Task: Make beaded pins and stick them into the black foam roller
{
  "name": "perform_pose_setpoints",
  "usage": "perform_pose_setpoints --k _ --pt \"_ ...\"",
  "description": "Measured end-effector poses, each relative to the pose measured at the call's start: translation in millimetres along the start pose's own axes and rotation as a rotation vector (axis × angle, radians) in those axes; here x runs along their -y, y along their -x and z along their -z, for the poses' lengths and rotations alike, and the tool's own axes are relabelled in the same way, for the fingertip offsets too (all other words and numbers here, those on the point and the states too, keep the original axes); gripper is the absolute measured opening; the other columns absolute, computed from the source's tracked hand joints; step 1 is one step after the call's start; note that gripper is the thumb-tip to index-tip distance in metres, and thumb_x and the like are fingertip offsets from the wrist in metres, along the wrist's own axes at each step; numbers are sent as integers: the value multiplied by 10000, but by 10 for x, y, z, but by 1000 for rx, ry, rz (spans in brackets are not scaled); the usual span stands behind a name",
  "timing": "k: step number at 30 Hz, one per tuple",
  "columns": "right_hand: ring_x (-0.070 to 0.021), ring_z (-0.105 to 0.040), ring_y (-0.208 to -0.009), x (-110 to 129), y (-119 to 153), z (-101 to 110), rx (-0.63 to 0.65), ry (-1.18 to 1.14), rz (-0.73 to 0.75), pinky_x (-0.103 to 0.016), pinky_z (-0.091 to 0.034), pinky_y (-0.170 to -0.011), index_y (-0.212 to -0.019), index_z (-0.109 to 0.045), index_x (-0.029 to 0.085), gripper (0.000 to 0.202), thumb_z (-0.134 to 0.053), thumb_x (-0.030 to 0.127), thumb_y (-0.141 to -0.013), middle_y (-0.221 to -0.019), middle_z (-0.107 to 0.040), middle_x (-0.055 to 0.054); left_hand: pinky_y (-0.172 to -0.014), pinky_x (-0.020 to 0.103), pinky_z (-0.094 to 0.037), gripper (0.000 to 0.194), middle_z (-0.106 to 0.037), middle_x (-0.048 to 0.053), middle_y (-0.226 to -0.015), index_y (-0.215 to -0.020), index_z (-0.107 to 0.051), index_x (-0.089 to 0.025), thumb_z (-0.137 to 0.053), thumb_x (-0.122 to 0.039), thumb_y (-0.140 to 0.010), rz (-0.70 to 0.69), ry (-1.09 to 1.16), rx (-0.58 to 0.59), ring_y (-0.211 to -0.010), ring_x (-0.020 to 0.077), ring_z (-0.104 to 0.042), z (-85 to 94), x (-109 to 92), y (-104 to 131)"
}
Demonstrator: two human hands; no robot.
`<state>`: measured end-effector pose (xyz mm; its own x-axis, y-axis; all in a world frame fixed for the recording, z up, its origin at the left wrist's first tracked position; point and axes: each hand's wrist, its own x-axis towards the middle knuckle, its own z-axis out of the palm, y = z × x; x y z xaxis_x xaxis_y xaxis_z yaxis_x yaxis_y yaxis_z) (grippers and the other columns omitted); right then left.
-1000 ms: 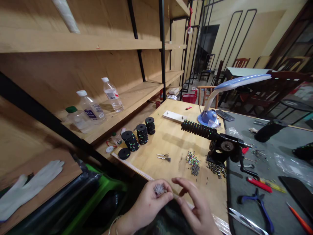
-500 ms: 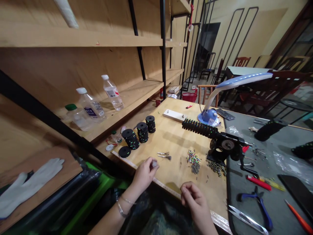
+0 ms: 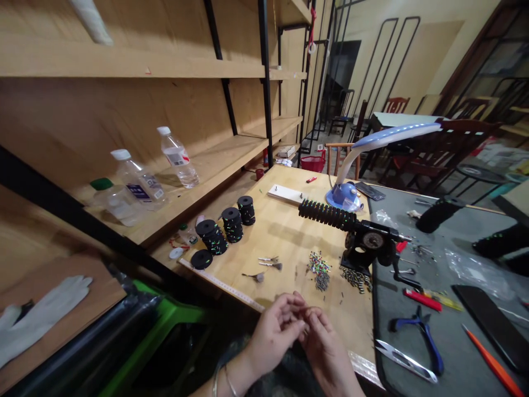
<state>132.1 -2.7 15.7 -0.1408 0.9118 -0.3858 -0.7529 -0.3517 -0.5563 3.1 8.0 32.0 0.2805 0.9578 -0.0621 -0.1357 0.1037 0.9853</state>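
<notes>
Left hand [image 3: 273, 333] and right hand [image 3: 326, 347] meet, fingers [image 3: 290, 301] curled narrow, contents indiscernible; nearest tufted piece [image 3: 258, 277] lies on worktop [image 3: 264, 234], beyond and left of them, long axis roughly crosswise, left hand nearer.

Beyond the fingers [image 3: 285, 302], one heap of tiny pieces [image 3: 317, 262] mixes red, yellow, green and white; the second heap [image 3: 322, 282], nearer them, is plain grey. A small bundle [image 3: 259, 278] to the fingers' left has a grey tuft. Farther left of them, the spools [image 3: 212, 239] are black with bright green flecks. To the fingers' right, the pliers [image 3: 433, 345] have blue handles, the pointed tool [image 3: 490, 354] is orange (a strong, reddish one), and the mat [image 3: 454, 366] is dark grey.
</notes>
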Motion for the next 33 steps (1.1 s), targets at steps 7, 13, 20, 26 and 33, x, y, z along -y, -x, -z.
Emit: perform_pose_setpoints --k 7,13,20,26,33 --pt "-226 -619 -995 103 60 153 -94 68 136 -298 -506 -761 -669 -693 201 262 -870 383 -607 -1152 -690 -56 -606 216 -439 84 -607 15 -720 -828 -569 -148 -596 -226 -839 17 0 97 -648 122 -558 -257 -9 -101" --pt "-226 -635 -933 405 211 445 -340 367 383 -270 -498 -707 -746 -698 209 334 -809 504 -636 -1053 -730 -76 -530 203 -337 174 -486 -39 -580 -724 -556 -154 -539 -242 -873 -30 -296 144 -546 99 -441 -262 -34 -101" --pt "-284 -628 -969 982 647 1383 -302 1697 833 -409 -474 -860 -976 -693 229 206 -594 352 -844 -1004 -730 -88 -541 204 -334 173 -494 -27 -595 -702 -573 -154 -538 -210 -862 -84 -479 197 -566 106 -459 -202 29 -63" --pt "-270 -639 -920 1087 706 1834 -177 2294 1044 -393 -493 -808 -1015 -651 185 249 -451 164 -867 -1078 -704 -124 -560 206 -357 178 -541 -11 -618 -704 -573 -163 -529 -189 -874 -164 -602 191 -583 115 -502 -184 46 -33" --pt "-224 -665 -719 1013 663 1631 -286 1977 1013 -319 -496 -675 -872 -566 214 100 -468 211 -858 -785 -694 -76 -611 238 -393 166 -601 28 -690 -798 -573 -180 -460 -160 -918 -412 -856 214 -649 151 -560 -132 102 13"
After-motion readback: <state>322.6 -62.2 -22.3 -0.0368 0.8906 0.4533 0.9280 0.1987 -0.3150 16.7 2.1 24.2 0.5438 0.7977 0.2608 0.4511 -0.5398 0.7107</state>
